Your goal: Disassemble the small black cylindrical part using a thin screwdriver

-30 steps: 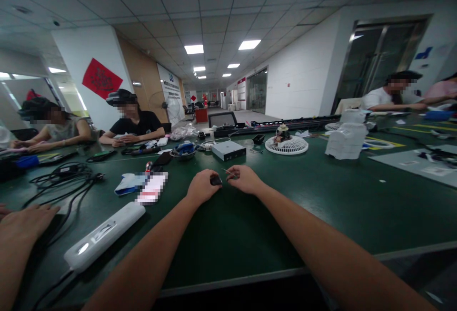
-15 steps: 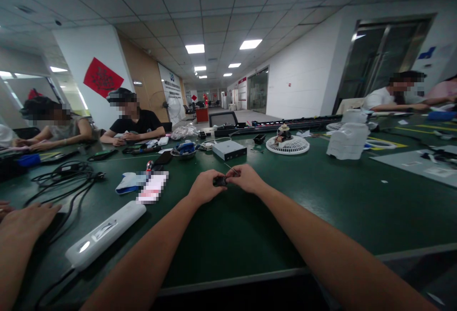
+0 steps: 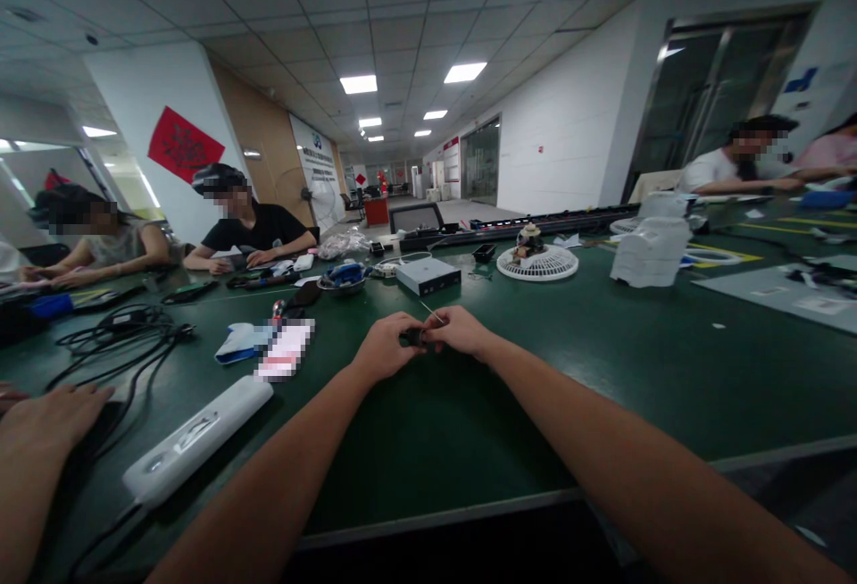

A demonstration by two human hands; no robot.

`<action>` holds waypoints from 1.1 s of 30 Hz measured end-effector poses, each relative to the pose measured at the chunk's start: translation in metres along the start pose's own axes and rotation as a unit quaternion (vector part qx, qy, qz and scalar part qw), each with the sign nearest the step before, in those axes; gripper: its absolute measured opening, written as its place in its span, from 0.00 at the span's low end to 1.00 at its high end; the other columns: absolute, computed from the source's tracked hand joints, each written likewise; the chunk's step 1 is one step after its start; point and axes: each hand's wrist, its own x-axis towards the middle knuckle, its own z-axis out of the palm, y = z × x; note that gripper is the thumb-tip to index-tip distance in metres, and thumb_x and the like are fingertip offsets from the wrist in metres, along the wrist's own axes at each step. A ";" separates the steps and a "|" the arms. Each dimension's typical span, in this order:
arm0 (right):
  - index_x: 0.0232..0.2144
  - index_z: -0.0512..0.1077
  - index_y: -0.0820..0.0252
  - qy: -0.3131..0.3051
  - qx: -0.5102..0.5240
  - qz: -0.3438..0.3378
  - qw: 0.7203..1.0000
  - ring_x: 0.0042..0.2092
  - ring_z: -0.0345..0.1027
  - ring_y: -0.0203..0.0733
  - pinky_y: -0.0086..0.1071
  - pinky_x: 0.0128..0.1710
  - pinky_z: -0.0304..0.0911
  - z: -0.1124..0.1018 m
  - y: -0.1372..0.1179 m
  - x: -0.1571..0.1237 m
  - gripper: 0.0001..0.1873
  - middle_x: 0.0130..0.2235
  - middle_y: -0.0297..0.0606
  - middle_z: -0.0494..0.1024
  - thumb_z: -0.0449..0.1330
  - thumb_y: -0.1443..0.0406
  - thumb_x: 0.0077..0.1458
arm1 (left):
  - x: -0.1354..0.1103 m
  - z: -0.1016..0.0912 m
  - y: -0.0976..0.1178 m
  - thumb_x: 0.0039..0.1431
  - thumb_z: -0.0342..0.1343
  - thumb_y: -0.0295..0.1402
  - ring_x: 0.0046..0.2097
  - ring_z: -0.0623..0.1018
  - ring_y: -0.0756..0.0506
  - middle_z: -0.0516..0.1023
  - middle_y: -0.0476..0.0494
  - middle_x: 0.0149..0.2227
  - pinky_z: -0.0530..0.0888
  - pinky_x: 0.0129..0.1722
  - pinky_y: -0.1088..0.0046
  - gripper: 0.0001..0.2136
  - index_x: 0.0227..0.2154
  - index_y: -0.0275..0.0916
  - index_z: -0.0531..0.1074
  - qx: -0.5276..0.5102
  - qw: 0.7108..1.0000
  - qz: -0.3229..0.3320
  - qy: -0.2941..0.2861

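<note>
Both of my hands meet over the green table, in the middle of the head view. My left hand (image 3: 386, 347) is closed round a small dark part (image 3: 413, 336), whose exact kind I cannot make out. Against its right side, my right hand (image 3: 461, 332) is closed with fingertips pinched. A thin light rod (image 3: 429, 310) sticks out of the right fingers, pointing up and to the left. Just beyond the hands sits a grey optical disc drive (image 3: 428, 275), apart from them.
A white fan grille (image 3: 536, 263) with a motor lies behind on the right, near a white plastic housing (image 3: 651, 249). At left are a white power strip (image 3: 201, 441), black cables (image 3: 127, 334) and a co-worker's hand (image 3: 60, 414). Other people sit around the table.
The view has shifted slightly, with the background moving up and left. My hands keep the same hold, and the dark part and rod look slightly turned.
</note>
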 end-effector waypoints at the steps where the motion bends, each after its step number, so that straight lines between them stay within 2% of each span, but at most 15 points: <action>1: 0.27 0.71 0.64 0.009 -0.011 0.003 1.000 0.19 0.65 0.29 0.22 0.19 0.59 0.002 -0.001 -0.001 0.05 0.24 0.31 0.75 0.64 0.73 0.46 | 0.000 0.000 0.001 0.46 0.67 0.26 0.41 0.77 0.45 0.78 0.45 0.39 0.72 0.42 0.70 0.15 0.40 0.39 0.77 0.003 1.000 -0.002 0.002; 4: 0.30 0.72 0.64 0.025 -0.047 0.003 0.999 0.19 0.64 0.29 0.23 0.18 0.57 0.006 -0.002 0.000 0.03 0.26 0.33 0.75 0.62 0.70 0.51 | 0.000 0.000 0.000 0.48 0.66 0.28 0.40 0.77 0.45 0.78 0.46 0.39 0.72 0.41 0.71 0.16 0.42 0.40 0.76 0.018 1.000 -0.011 0.008; 8: 0.37 0.72 0.63 0.064 -0.128 -0.029 0.989 0.23 0.66 0.31 0.24 0.23 0.61 0.002 0.002 0.004 0.09 0.32 0.36 0.78 0.63 0.65 0.52 | 0.001 0.002 -0.006 0.48 0.66 0.29 0.40 0.77 0.45 0.78 0.46 0.39 0.72 0.40 0.70 0.14 0.40 0.41 0.76 0.054 0.997 -0.047 0.031; 10: 0.35 0.74 0.62 0.108 -0.207 -0.059 0.970 0.29 0.69 0.34 0.25 0.28 0.62 -0.005 0.004 0.005 0.07 0.32 0.36 0.79 0.62 0.66 0.52 | 0.001 0.003 -0.011 0.47 0.66 0.30 0.40 0.76 0.44 0.78 0.46 0.38 0.72 0.40 0.70 0.13 0.38 0.40 0.76 0.076 0.993 -0.081 0.046; 12: 0.32 0.76 0.61 0.100 -0.293 -0.096 0.946 0.34 0.71 0.37 0.27 0.33 0.63 -0.011 0.005 0.004 0.04 0.33 0.37 0.80 0.61 0.67 0.52 | 0.000 0.003 -0.015 0.45 0.67 0.30 0.40 0.76 0.44 0.78 0.45 0.38 0.73 0.40 0.69 0.13 0.37 0.39 0.75 0.089 0.988 -0.111 0.053; 14: 0.31 0.78 0.58 0.074 -0.337 -0.114 0.932 0.35 0.72 0.39 0.28 0.34 0.62 -0.016 0.004 0.002 0.04 0.33 0.36 0.80 0.62 0.67 0.51 | -0.001 0.002 -0.018 0.45 0.67 0.30 0.40 0.77 0.44 0.78 0.45 0.38 0.73 0.41 0.68 0.14 0.36 0.39 0.75 0.093 0.986 -0.130 0.056; 17: 0.32 0.79 0.57 0.050 -0.350 -0.133 0.926 0.35 0.72 0.39 0.29 0.33 0.62 -0.017 0.002 -0.001 0.06 0.33 0.35 0.81 0.62 0.66 0.52 | -0.001 0.002 -0.017 0.45 0.67 0.29 0.40 0.77 0.44 0.78 0.46 0.38 0.73 0.41 0.69 0.14 0.36 0.39 0.75 0.083 0.988 -0.123 0.049; 23: 0.32 0.80 0.56 0.053 -0.379 -0.127 0.915 0.34 0.73 0.40 0.29 0.33 0.62 -0.011 -0.003 -0.004 0.08 0.32 0.36 0.81 0.61 0.67 0.50 | 0.000 0.002 -0.013 0.46 0.65 0.27 0.41 0.77 0.44 0.77 0.46 0.40 0.72 0.43 0.68 0.13 0.38 0.41 0.77 0.089 0.992 -0.085 0.032; 28: 0.32 0.80 0.58 0.030 -0.326 -0.147 0.933 0.33 0.73 0.38 0.27 0.33 0.63 -0.010 -0.004 -0.004 0.09 0.31 0.35 0.81 0.60 0.67 0.50 | -0.001 0.001 -0.012 0.48 0.63 0.26 0.42 0.76 0.45 0.76 0.46 0.41 0.72 0.44 0.69 0.13 0.39 0.41 0.77 0.086 0.994 -0.061 0.033; 33: 0.32 0.80 0.57 0.049 -0.353 -0.112 0.928 0.33 0.72 0.38 0.27 0.32 0.62 -0.012 -0.002 -0.002 0.09 0.32 0.36 0.81 0.60 0.67 0.49 | 0.000 0.002 -0.008 0.48 0.63 0.27 0.42 0.77 0.45 0.76 0.46 0.42 0.72 0.45 0.69 0.13 0.40 0.43 0.78 0.099 0.992 -0.069 0.021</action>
